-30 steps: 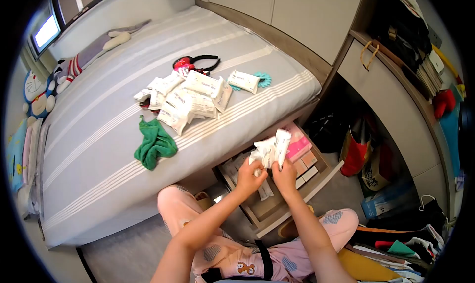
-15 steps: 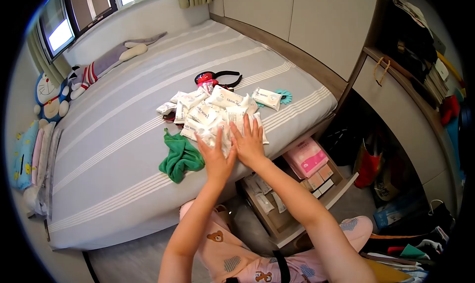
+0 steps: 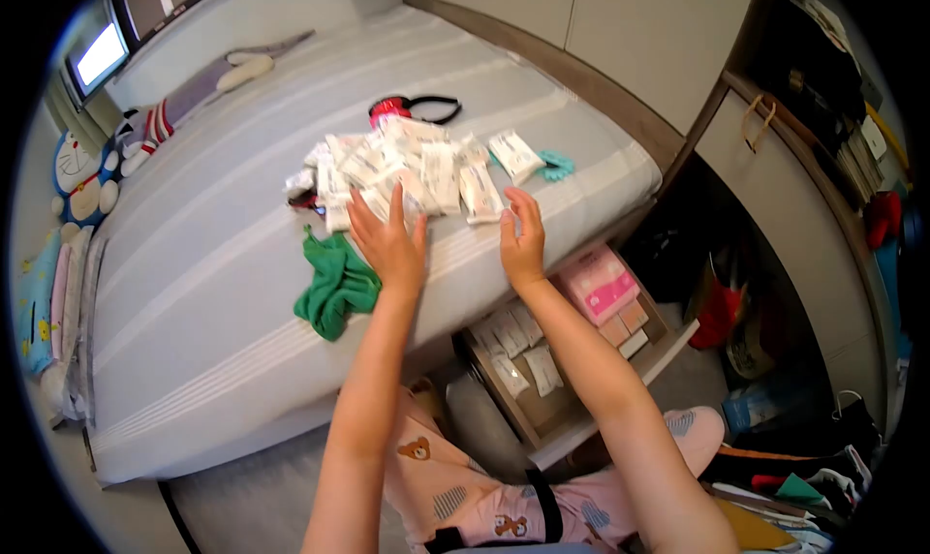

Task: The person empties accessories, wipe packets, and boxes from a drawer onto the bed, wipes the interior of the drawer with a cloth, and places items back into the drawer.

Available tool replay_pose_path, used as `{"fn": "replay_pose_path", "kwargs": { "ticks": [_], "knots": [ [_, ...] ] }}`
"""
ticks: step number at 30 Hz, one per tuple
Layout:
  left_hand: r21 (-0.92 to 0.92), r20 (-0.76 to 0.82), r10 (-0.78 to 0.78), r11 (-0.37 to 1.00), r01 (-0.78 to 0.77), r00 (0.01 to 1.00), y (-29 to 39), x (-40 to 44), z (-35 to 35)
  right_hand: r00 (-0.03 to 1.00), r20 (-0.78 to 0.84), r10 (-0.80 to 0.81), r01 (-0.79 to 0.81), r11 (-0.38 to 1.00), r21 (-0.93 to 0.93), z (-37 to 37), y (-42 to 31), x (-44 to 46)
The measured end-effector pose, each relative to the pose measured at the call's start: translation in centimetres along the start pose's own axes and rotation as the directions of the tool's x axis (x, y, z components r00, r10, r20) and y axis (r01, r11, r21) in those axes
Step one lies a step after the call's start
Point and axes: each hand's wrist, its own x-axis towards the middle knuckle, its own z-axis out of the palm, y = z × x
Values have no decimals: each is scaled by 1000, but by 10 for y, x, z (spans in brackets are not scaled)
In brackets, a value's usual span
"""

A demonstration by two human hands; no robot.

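Note:
A pile of white packets lies on the bed. My left hand is at the pile's front edge, fingers spread, holding nothing. To its right, my right hand is beside the pile's right-hand packet, its fingers raised and apart with nothing between them. A green cloth lies left of my left wrist. Below my right forearm, the open drawer holds several white packets, a pink pack and small boxes.
Behind the pile is a black headband with a red part. A teal ring lies beside a lone packet. Plush toys sit at the bed's far left. Clothes and bags are at the right.
The packets held a second ago over the drawer are out of my hands. Since half a second ago, my right hand has moved right, off the pile, and my left hand has shifted slightly left.

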Motion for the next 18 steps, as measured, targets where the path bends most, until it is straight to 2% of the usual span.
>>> {"fn": "replay_pose_path", "kwargs": {
  "ticks": [3,6,8,9,10,11,13,14,15,16,17,18],
  "knots": [
    [-11,45,125,992,-125,991,10,-6,-10,991,-40,131,-130,991,32,-42,-3,-41],
    [-61,-91,234,969,-239,968,23,-9,-18,971,-93,221,-225,973,-39,-81,15,-92],
    [-258,-72,340,902,-347,938,35,-20,-25,950,-76,302,-309,944,-119,-104,36,-129],
    [-349,-79,391,851,-393,917,39,-26,-27,918,-15,397,-395,908,-143,-113,53,-147],
    [-507,-8,426,778,-371,905,48,-38,-28,872,45,488,-475,864,-170,-120,73,-168],
    [-649,57,468,689,-324,882,62,-55,-30,813,101,573,-548,812,-199,-125,85,-183],
    [-798,192,514,578,-171,836,85,-105,-27,771,171,614,-550,776,-309,-128,100,-198],
    [-806,410,470,587,69,782,99,-133,-28,747,207,631,-548,762,-344,-127,114,-210],
    [-752,604,427,585,305,673,111,-161,-26,722,243,648,-543,749,-380,-125,127,-219],
    [-699,687,380,578,421,620,118,-191,-17,623,318,715,-572,694,-437,-122,137,-222],
    [-634,761,334,565,528,556,119,-218,-3,617,348,706,-537,700,-470,-117,143,-224],
    [-469,862,188,648,600,470,117,-237,13,610,378,696,-499,708,-500,-110,146,-225]
  ]
}}
